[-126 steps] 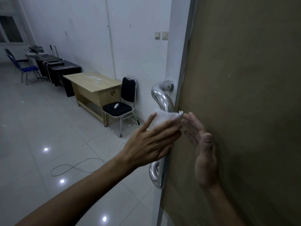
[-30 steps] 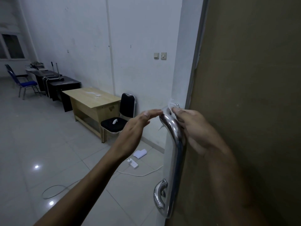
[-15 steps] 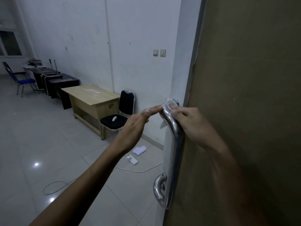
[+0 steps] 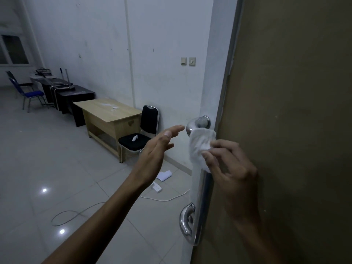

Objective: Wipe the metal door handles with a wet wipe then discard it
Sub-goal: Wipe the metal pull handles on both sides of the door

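A polished metal door handle [image 4: 202, 202] runs vertically along the edge of a brown door [image 4: 295, 111]. Its upper bend and mount [image 4: 199, 123] show bare above the wipe. My right hand [image 4: 228, 164] holds a white wet wipe [image 4: 200, 147] wrapped round the upper part of the bar. Left of the handle my left hand [image 4: 158, 149] hovers with fingers spread, holding nothing and not touching the metal. The bar behind the wipe is hidden.
A black chair [image 4: 141, 134] and a wooden desk [image 4: 108, 115] stand against the white wall. A white cable [image 4: 106, 206], an adapter [image 4: 157, 187] and a paper [image 4: 164, 175] lie on the tiled floor. Dark desks and a blue chair [image 4: 28, 92] are far left.
My right hand has slid the wipe down from the handle's top bend onto the upper bar. My left hand let go of the top and drew back leftward, fingers open.
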### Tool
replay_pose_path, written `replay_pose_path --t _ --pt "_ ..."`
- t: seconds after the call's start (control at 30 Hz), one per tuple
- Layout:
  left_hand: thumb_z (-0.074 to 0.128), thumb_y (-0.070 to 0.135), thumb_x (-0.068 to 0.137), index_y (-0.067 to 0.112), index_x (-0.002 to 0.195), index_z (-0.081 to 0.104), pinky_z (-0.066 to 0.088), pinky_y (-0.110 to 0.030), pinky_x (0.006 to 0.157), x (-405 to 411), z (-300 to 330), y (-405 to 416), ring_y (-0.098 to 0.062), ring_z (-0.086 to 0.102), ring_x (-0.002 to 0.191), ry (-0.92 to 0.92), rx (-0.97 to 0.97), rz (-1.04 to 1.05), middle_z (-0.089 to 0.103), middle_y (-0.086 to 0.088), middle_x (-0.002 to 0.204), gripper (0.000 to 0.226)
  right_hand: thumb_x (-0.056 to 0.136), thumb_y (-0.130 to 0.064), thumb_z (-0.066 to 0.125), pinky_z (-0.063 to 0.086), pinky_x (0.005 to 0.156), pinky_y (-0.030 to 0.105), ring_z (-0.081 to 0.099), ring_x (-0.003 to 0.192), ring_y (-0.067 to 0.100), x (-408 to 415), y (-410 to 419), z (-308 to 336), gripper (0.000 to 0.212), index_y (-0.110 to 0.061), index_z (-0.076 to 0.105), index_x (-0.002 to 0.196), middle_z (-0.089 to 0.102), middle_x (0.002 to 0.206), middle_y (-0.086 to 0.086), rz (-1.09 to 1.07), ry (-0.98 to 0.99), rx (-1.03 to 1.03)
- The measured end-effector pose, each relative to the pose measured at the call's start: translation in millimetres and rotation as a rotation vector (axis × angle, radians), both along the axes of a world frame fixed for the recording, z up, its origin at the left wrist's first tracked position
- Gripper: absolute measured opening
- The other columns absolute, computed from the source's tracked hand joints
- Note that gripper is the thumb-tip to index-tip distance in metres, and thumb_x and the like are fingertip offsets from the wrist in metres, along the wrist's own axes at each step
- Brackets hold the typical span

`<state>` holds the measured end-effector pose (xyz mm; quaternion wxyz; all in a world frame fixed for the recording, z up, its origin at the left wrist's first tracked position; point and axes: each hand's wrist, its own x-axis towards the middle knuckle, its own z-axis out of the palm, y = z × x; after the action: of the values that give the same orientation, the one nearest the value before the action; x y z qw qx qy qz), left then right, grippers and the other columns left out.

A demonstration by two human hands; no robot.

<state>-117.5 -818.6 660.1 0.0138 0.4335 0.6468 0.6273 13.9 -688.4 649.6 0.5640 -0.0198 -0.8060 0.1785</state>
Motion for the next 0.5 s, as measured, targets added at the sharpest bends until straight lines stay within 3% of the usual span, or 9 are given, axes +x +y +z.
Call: replay_pose_path --t 0.07,0.2,0.27,0.37,0.43,0.5 --pt "0.025 0.039 0.098 0.028 0.128 0.058 0.046 -0.018 0.098 0 -1 -3 -0.001 0.052 0.123 -0.017 0.035 0.014 0.059 0.014 0.131 0.046 0.089 -0.021 0.07 0.054 0.069 0.026 0.055 0.085 0.004 -7 -3 8 0.01 -0.012 0.066 0.093 0.06 0.1 -0.001 -0.058 -0.038 -0.041" --pt "0.025 0.038 0.099 0.023 0.123 0.062 0.046 -0.017 0.095 -3 -3 -8 -0.004 0.054 0.121 -0.021 0.054 0.039 0.062 0.011 0.127 0.047 0.088 -0.017 0.07 0.058 0.072 0.028 0.064 0.085 0.014 -22 -11 25 0.028 -0.011 0.067 0.116 0.068 0.108 0.007 -0.142 -0.164 0.057" --pt "0.024 0.038 0.099 0.023 0.122 0.062 0.046 -0.013 0.092 -5 -3 -9 -0.002 0.055 0.119 -0.013 0.052 0.068 0.062 0.013 0.126 0.047 0.084 -0.015 0.074 0.054 0.062 0.022 0.069 0.075 0.017 -29 -12 32 0.027 -0.01 0.07 0.11 0.072 0.099 0.008 -0.21 -0.26 0.159" --pt "0.024 0.038 0.099 0.025 0.12 0.062 0.045 -0.009 0.088 -6 -3 -10 0.001 0.056 0.116 -0.017 0.066 0.103 0.063 0.015 0.123 0.045 0.08 -0.007 0.076 0.036 0.054 0.017 0.055 0.062 0.014 -43 -16 43 0.022 -0.014 0.068 0.1 0.066 0.089 0.003 -0.288 -0.431 0.243" --pt "0.026 0.037 0.098 0.024 0.12 0.063 0.045 -0.009 0.088 -5 -3 -9 0.001 0.056 0.116 -0.018 0.069 0.118 0.063 0.013 0.123 0.044 0.091 -0.002 0.058 0.032 0.06 0.022 0.046 0.074 0.014 -53 -16 51 0.017 -0.014 0.062 0.101 0.059 0.098 0.003 -0.266 -0.505 0.285" --pt "0.029 0.036 0.098 0.025 0.118 0.063 0.045 -0.009 0.087 -4 -2 -9 0.001 0.056 0.116 -0.011 0.075 0.142 0.063 0.014 0.121 0.041 0.092 -0.001 0.048 0.032 0.067 0.025 0.049 0.093 0.017 -57 -16 56 0.023 -0.014 0.06 0.106 0.054 0.108 0.004 -0.248 -0.58 0.327"
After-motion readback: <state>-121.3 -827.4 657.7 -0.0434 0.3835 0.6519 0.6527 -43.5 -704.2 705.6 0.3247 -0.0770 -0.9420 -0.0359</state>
